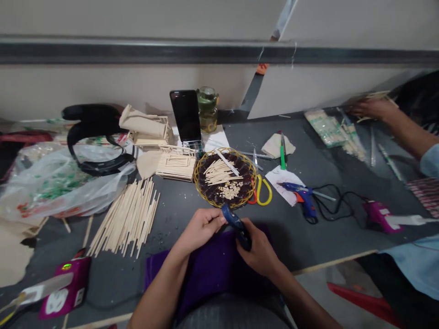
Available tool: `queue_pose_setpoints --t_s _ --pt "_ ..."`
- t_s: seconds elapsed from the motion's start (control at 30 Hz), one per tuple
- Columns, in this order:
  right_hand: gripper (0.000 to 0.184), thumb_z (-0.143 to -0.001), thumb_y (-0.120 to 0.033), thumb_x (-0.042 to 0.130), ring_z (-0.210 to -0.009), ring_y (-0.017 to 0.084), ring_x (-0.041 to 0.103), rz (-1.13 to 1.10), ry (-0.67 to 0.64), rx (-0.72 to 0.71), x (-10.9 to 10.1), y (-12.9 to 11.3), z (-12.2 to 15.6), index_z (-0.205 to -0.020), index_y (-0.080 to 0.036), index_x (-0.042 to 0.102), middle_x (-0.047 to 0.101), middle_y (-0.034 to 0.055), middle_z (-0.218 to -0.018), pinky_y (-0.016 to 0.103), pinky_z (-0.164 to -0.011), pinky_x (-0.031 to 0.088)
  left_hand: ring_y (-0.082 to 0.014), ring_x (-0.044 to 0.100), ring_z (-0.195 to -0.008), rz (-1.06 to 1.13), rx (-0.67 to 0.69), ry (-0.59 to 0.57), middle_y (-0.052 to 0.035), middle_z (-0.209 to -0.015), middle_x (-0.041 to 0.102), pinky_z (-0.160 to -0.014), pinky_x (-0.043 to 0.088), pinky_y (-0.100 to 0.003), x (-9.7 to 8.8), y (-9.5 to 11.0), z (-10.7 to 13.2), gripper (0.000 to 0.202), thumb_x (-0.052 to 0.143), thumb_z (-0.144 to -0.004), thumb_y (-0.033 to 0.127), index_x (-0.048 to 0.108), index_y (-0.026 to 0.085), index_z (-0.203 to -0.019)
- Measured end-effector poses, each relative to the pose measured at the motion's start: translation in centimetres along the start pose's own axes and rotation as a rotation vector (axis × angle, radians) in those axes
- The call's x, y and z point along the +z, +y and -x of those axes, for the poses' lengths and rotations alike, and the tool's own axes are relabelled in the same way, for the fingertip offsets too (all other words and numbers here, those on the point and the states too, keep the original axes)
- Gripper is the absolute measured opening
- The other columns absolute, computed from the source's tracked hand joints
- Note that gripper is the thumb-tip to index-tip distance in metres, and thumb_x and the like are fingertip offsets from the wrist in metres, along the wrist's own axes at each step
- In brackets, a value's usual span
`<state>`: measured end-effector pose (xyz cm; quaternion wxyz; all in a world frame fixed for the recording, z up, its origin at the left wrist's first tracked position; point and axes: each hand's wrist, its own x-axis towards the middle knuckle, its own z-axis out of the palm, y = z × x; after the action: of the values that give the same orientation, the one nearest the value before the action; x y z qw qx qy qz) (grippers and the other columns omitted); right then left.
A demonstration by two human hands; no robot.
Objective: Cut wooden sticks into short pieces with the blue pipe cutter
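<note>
My right hand [259, 251] is wrapped round a dark blue curved hand tool [234, 221], whose exact kind I cannot make out. Close to the tool's upper end, my left hand [202, 229] is closed in a pinch; whatever it holds is too small or hidden. Both hands are above a purple cloth [212, 265] at the table's front edge. Just beyond them stands a brown woven basket with a yellow rim [196, 183]. It contains thin wooden sticks [219, 172], small cut bits of wood [230, 190] and a white strip.
Loose sticks [128, 214] and a plastic bag [68, 183] lie left. Small stick-built models [176, 164], a phone [185, 115] and a glass jar [207, 109] stand behind. Scissors [264, 191] and a blue glue gun [307, 201] lie right. Another person's hand [373, 108] works far right.
</note>
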<state>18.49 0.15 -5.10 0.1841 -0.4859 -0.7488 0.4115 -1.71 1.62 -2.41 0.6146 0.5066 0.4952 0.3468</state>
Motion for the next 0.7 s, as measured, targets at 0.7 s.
queue_pose_setpoints --t_s 0.7 --pt "0.017 -0.078 -0.018 0.051 -0.068 0.016 0.058 -0.047 0.005 -0.039 -0.3 1.0 -1.6 -0.094 -0.02 0.056 0.061 -0.0014 -0.075 0.026 -0.067 0.048 -0.0149 0.056 -0.069 -0.257 0.138 0.271 -0.0028 -0.073 0.067 -0.067 0.041 -0.025 1.3 -1.1 -0.5 0.025 0.049 -0.091 0.027 0.067 0.016 -0.077"
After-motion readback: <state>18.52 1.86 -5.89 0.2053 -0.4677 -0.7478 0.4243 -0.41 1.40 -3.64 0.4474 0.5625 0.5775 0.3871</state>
